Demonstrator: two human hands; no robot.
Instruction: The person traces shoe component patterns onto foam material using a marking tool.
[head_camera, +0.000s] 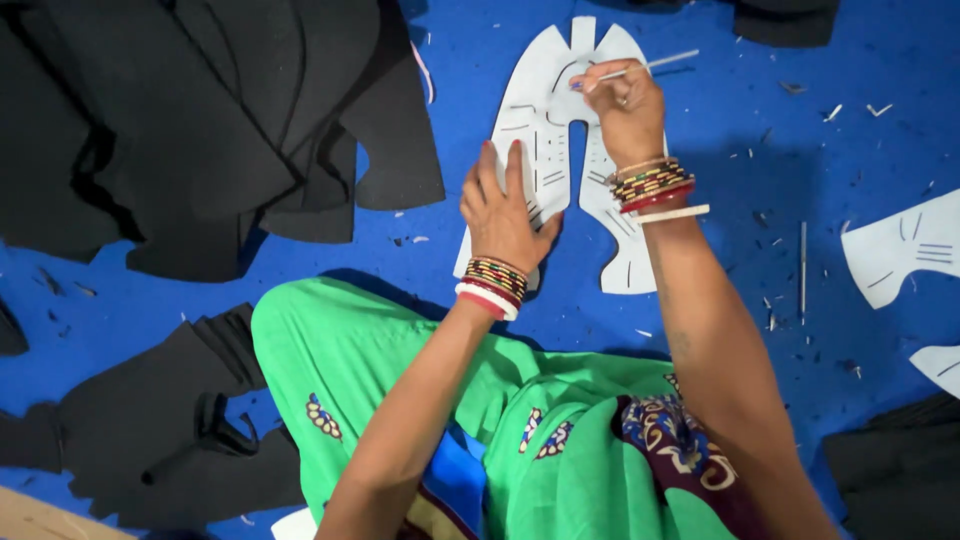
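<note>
Blue surface (700, 250): carries all items. Black fabric pieces (200, 110): heaped at upper left, partly cut off by the frame edge. White pattern template (545, 100): flat, two-lobed, slotted with dark line marks; centre of the surface, lower part hidden by both hands. Left hand (503, 215): fingers spread, pressing the template flat. Right hand (625, 105): pinching a thin marking stick (650, 66), tip on the template; tip detail indistinct.

Single head-worn view, looking steeply down, close over own lap, both forearms and blue floor covering (740, 200); no second view.
</note>
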